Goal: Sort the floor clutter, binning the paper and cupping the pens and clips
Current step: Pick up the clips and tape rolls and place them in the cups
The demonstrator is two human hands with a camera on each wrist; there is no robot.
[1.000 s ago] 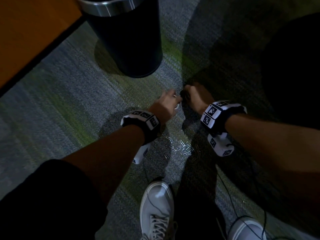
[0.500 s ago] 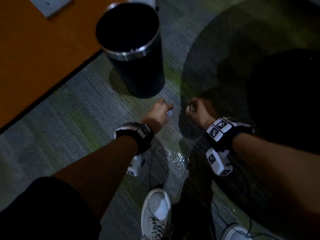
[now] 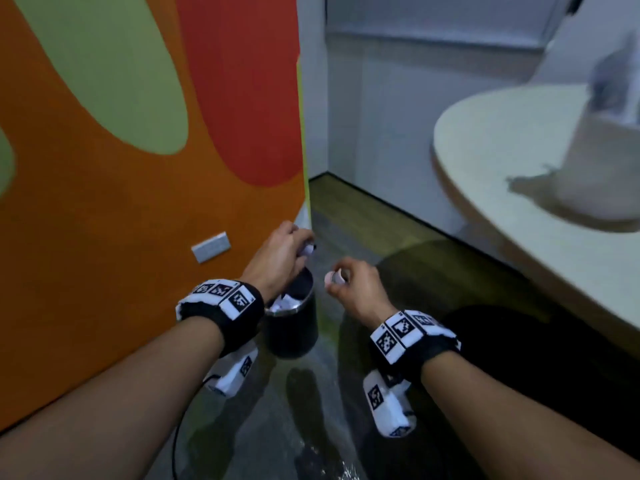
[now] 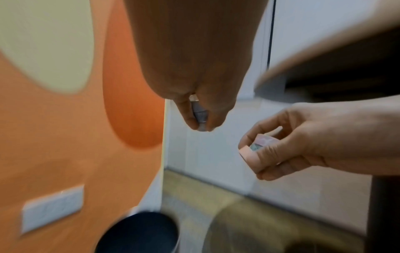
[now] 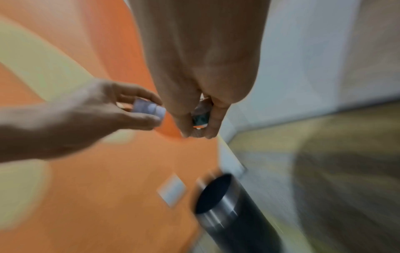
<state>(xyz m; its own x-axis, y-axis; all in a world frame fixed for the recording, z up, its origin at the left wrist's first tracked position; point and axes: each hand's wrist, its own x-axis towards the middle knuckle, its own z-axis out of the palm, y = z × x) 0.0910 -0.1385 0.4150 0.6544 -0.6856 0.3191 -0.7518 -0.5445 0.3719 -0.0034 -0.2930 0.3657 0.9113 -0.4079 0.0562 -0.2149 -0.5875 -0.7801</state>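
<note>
Head: left hand (image 3: 280, 258) pinches a small whitish piece, likely paper (image 3: 306, 250), above the black bin (image 3: 294, 327); right hand (image 3: 356, 289) pinches a pinkish piece (image 3: 335, 277) beside it. Left wrist: both grips confirmed. Right wrist: blurred, bin below hands.

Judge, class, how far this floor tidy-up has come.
Done: crumpled white paper already lies inside the black steel-rimmed bin. In hand: the left hand pinches a small pale box and the right hand a pinkish one, both raised near the bin. Left: these are not yet put away; no cup shows clearly.
</note>
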